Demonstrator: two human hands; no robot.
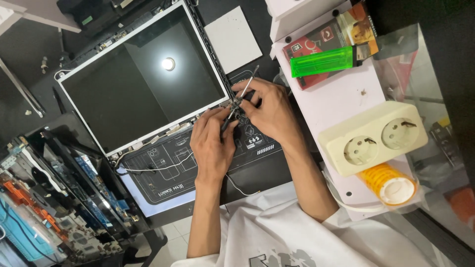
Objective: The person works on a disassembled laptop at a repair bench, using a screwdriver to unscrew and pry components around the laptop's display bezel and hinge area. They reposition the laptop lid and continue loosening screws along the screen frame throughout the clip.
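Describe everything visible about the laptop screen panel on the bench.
The laptop screen panel lies flat and face up on a dark work mat, turned at an angle. Its glass is dark and unlit, mirroring a round lamp, inside a thin silvery metal frame. Thin white cables trail from its lower edge. Both hands work at its lower right corner with a slim screwdriver.

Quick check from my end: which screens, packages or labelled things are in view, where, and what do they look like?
Laptop screen panel: upper left, dark rectangle, pale frame, lamp glare.
Red packet: top right on white shelf, flat, under a green lighter.
Black work mat: beneath both hands, white printed outlines.
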